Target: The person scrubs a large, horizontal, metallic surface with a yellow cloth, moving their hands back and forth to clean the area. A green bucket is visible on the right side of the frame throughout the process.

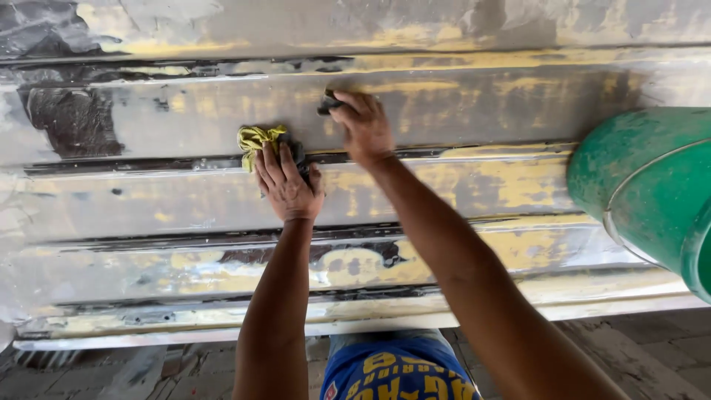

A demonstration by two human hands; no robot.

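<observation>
left hand (287,185) presses crumpled yellow rag (259,138) on ribbed panel (459,104), perhaps metal.

Both arms bare, no sleeves or gloves, and bright blue shorts (392,370) with chunky yellow lettering printed across them.

We are finding most of the ribbed metal panel (474,185) lying open: its long flat bands are running bare to the left and right of our hands, so a hand could slide along them freely. The raised ridges between bands are crossing any up-or-down sweep. Our left hand (287,185) with its yellow rag (258,138) is sitting just beside our right hand (363,126), crowding the middle. At the right edge a green bucket (652,185) is blocking the way.
</observation>
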